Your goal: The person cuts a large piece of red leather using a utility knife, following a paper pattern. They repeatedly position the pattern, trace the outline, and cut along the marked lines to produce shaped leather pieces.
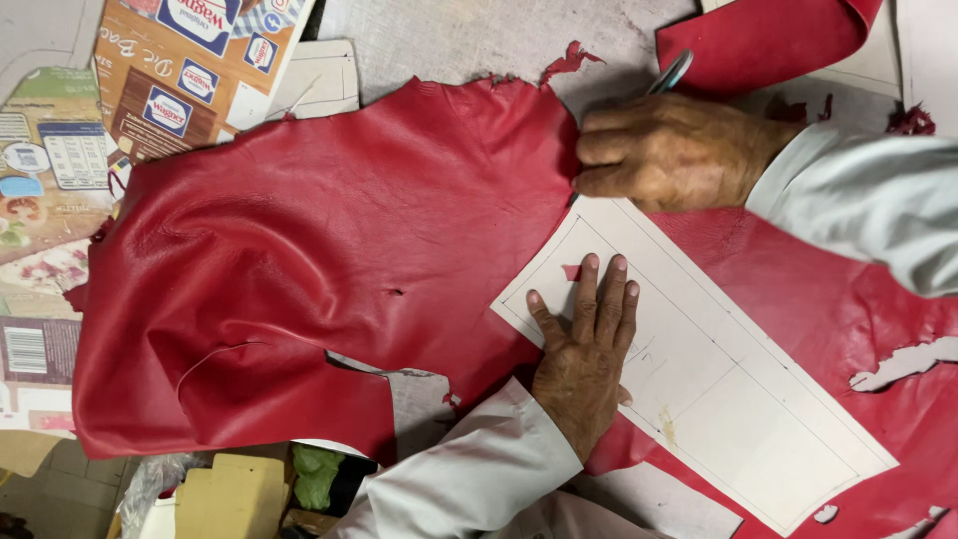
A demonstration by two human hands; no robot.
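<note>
Fingers (597, 299) of left hand (584, 364) spread flat, pressing white card template (699, 369) onto red leather hide (299, 250), holding nothing. Right hand (669, 150) at template's far corner, fingers curled tight round a pen (671, 72); tip hidden, light blue-grey barrel sticks out far side. Hide covers most of worktop (449, 35), ragged edges, small hole near centre. Printed cardboard boxes (190, 60) far left. Red scrap (768, 35) far right. Both sleeves pale grey.
</note>
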